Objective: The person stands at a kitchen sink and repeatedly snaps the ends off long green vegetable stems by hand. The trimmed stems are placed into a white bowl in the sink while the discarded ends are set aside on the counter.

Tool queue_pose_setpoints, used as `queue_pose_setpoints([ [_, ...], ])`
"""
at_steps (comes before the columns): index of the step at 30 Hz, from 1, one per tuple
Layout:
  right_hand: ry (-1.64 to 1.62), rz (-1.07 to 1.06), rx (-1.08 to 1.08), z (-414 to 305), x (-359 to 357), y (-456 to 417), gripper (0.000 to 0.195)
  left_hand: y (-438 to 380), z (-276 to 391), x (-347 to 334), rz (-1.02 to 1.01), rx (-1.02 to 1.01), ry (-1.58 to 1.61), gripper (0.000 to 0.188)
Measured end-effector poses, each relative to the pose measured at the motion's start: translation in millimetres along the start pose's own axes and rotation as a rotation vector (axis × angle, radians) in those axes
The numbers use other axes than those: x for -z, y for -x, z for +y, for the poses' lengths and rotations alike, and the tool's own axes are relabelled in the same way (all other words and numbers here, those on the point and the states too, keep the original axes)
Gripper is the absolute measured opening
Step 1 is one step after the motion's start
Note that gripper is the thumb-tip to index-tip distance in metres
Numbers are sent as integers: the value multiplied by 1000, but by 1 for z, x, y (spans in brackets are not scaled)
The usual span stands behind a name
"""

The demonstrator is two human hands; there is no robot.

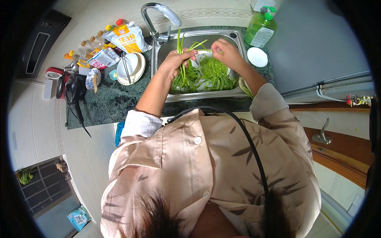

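My left hand (pixel 178 59) grips several long green vegetable stems (pixel 181 41), which stand up past the thumb with leaves hanging below. Opposite it, my right hand (pixel 226 53) has its fingers curled, pinching a thin stem piece that stretches between the two hands. Both hands are over a stainless steel sink (pixel 205 96). Below them, a heap of cut or broken green stems and leaves (pixel 218 74) lies in the sink, partly in a white bowl or basket (pixel 204 54). Pale stem ends (pixel 245 89) hang over the sink's front right rim, beside my right forearm.
A curved faucet (pixel 146 17) rises behind the sink. On the right are a green pump bottle (pixel 260 28) and a white dish (pixel 257 57). To the left stand stacked bowls with chopsticks (pixel 128 68), a starch bag (pixel 128 38), several bottles (pixel 86 44) and a black pan (pixel 74 86).
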State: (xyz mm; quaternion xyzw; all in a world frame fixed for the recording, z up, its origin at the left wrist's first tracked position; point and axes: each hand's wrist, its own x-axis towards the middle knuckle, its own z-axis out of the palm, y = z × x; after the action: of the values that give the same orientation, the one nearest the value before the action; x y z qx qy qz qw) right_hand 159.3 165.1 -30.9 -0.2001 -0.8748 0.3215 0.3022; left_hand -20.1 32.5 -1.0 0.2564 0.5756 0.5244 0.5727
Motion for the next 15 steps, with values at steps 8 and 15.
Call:
queue_pose_setpoints([
  [8,-687,128,-373,26,-5,5,9,-4,-9,-4,66,42,-71,16],
  [15,448,53,360,-40,-7,9,7,-5,-10,-11,-31,48,-23,17],
])
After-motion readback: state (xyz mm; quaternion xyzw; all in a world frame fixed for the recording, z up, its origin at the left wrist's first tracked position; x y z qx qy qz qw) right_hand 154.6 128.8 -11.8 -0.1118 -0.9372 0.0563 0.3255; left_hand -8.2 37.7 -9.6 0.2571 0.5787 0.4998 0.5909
